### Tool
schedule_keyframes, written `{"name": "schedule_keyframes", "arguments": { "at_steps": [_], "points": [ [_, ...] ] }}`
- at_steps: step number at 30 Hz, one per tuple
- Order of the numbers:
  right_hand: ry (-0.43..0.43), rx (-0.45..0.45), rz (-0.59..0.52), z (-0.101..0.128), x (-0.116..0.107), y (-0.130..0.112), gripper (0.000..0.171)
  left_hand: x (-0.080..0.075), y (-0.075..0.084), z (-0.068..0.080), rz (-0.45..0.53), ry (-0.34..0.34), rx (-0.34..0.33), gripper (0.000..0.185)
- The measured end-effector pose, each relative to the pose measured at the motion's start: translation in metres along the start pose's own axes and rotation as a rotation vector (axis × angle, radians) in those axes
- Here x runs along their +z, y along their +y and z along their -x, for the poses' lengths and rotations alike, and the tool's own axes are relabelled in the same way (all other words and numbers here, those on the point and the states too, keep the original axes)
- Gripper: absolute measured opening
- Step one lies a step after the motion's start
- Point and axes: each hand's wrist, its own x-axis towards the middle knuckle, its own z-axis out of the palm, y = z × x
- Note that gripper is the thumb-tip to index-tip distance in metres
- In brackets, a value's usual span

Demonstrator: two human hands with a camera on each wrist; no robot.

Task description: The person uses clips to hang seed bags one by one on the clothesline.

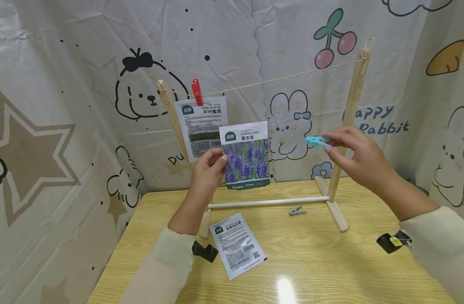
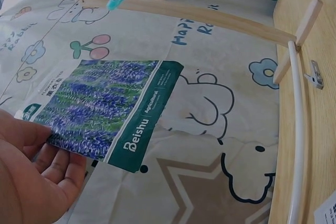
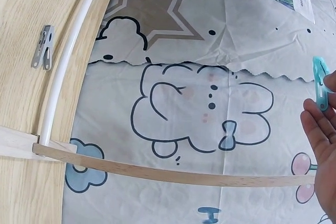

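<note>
Holding a lavender seed packet (image 1: 246,155) upright by its left edge, the left hand (image 1: 208,169) pinches it w/ thumb and fingers just below the string (image 1: 277,78) of the wooden rack (image 1: 350,109). Right hand (image 1: 353,157) pinches a blue clothespin (image 1: 317,141) near the rack's right post. Red clothespin (image 1: 196,91) pins another packet (image 1: 201,124) to the string. On the table (image 1: 331,261): a white packet (image 1: 237,251) and a grey clothespin (image 1: 297,210).

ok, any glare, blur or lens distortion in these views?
Head view: a glare spot on the table, otherwise even light and sharp. Left wrist: fisheye bends the wooden rack; the seed packet stays legible. Right wrist: same bowing, with the right hand cut off at the edge.
</note>
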Motion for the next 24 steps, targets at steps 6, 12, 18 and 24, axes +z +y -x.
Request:
{"name": "schedule_keyframes", "arguments": {
  "at_steps": [6,12,18,24],
  "points": [
    [0.024,-0.039,0.011,-0.004,-0.003,-0.003,0.037,0.000,0.003,-0.002,-0.022,0.000,0.021,0.026],
    [0.045,-0.092,0.013,-0.008,-0.005,-0.006,0.039,0.001,0.004,-0.003,-0.010,0.001,0.046,0.024],
    [0.063,-0.122,0.035,-0.014,-0.009,-0.009,0.040,0.002,0.004,-0.003,-0.012,0.002,0.053,0.024],
    [0.085,-0.147,0.039,-0.022,-0.016,-0.013,0.042,0.004,0.005,-0.004,-0.002,-0.004,0.049,0.024]
  ]
}}
